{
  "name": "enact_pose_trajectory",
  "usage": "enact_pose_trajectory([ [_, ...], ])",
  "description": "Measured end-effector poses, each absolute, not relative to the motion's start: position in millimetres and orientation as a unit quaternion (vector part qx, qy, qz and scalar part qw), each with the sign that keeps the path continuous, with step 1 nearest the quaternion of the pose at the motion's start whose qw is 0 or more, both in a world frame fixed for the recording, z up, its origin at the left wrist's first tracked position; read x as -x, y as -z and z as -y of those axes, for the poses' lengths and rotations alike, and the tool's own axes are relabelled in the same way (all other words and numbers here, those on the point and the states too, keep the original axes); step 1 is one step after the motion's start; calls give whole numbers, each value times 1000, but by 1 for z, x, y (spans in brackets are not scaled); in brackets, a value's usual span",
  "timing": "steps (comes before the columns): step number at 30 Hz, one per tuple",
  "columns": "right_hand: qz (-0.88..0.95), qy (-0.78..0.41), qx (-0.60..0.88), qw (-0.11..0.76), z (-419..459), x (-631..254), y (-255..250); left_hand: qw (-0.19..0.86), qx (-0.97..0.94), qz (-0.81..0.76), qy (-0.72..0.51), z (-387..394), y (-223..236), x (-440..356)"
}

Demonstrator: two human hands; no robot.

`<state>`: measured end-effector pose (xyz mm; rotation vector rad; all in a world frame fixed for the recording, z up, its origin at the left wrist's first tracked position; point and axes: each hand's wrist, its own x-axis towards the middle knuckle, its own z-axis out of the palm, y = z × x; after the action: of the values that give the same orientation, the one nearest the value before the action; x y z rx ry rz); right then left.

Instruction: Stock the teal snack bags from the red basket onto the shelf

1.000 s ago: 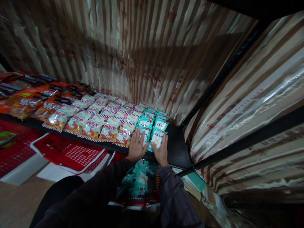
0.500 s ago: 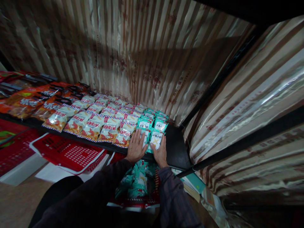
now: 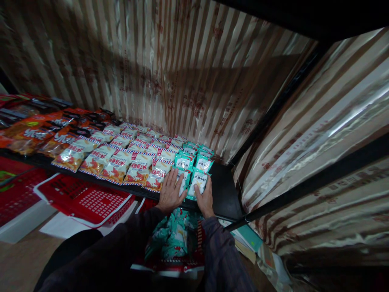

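Head view: two hands [image 3: 171, 194] [image 3: 206, 199] (bare) on two green packets [image 3: 186, 177] [image 3: 199, 177]

1. A shop, it seems — snack packets [image 3: 117, 164], sorted by kind, run in rows back from the front edge of a black shelf [image 3: 224, 192].
2. Below that edge — red shopping baskets [image 3: 99, 202], one holding teal packets [image 3: 176, 240].

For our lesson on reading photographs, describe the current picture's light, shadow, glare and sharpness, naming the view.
Head view: dim overall, with a broad shadow across the striped back sheeting; head view: bright glare on the right-side sheeting; head view: lettering on the green packet touched by the right hand looks fairly crisp; head view: the lower green packets sit in gloom.
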<state>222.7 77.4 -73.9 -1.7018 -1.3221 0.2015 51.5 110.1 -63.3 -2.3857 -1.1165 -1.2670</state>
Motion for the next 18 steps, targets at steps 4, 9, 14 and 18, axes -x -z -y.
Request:
enact_pose_trajectory([
  [4, 522, -97, 692, 489, -77, -223, 71, 100, 821, 370, 424, -108, 58, -52],
  [9, 512, -116, 696, 490, -74, -225, 65, 96, 822, 375, 418, -109, 53, -56],
  [14, 485, -142, 702, 502, -75, -228, 63, 114, 829, 369, 403, -108, 48, -55],
  [18, 444, -170, 709, 521, -84, -232, 65, 114, 856, 349, 364, -104, 40, -63],
])
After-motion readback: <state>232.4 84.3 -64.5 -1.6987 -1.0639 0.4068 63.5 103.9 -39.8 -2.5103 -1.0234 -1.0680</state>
